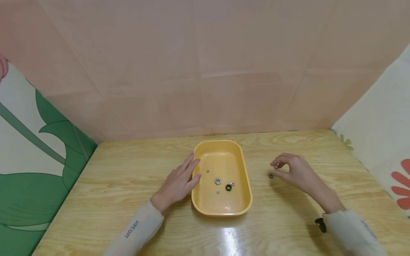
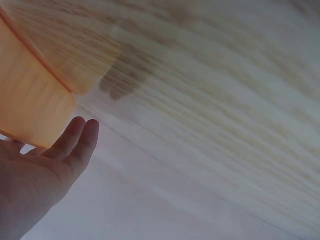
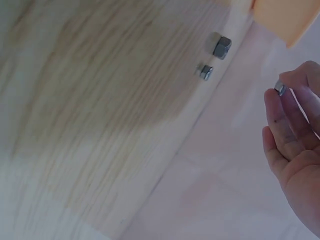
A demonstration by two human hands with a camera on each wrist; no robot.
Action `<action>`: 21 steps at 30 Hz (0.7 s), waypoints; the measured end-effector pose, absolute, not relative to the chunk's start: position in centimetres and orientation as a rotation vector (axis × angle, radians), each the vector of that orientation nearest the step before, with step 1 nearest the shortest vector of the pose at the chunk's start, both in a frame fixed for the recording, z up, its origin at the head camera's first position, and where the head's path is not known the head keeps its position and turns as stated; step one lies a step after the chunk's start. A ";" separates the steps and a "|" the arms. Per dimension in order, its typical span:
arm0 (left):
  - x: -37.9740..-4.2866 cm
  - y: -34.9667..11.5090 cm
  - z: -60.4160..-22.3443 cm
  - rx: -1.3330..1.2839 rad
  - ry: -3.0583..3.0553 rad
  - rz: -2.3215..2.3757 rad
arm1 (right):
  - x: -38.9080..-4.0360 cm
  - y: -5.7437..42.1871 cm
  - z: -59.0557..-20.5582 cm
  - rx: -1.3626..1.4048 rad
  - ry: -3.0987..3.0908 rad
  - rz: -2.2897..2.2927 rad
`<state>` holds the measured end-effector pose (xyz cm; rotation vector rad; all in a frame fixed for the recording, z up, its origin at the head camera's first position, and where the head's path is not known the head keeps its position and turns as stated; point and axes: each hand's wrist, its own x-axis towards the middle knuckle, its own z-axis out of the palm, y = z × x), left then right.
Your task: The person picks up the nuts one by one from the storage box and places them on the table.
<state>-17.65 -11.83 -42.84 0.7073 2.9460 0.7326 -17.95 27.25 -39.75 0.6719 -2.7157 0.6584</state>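
Observation:
My right hand pinches a small silver nut between thumb and fingertips, above the table to the right of the yellow tray. Two more nuts lie on the wood near it in the right wrist view: a larger hex nut and a smaller nut. My left hand, fingers extended, rests against the tray's left rim. Inside the tray are a silver nut, a black nut and several tiny nuts.
The tray stands mid-table on a light wooden table. A pinkish cloth backdrop rises behind the table's far edge. Printed panels flank it, with green leaves at left and a red flower at right.

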 end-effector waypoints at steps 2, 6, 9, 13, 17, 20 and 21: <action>-17.7 -11.8 -42.8 0.708 2.950 0.726 | -18.0 27.5 -39.9 0.679 -2.733 0.665; -17.7 -11.8 -42.8 0.709 2.948 0.725 | -18.0 28.1 -40.1 0.709 -2.773 0.664; -17.7 -11.9 -42.8 0.711 2.948 0.725 | -18.1 28.4 -40.2 0.734 -2.814 0.666; -17.7 -11.9 -42.8 0.707 2.949 0.721 | -18.2 28.6 -40.5 0.751 -2.851 0.667; -17.7 -11.8 -42.8 0.703 2.951 0.715 | -18.2 28.6 -40.8 0.742 -2.869 0.664; -17.7 -11.9 -42.8 0.698 2.949 0.711 | -18.1 28.5 -41.0 0.718 -2.910 0.683; -17.7 -11.9 -42.8 0.696 2.947 0.711 | -18.1 28.5 -41.1 0.714 -2.923 0.691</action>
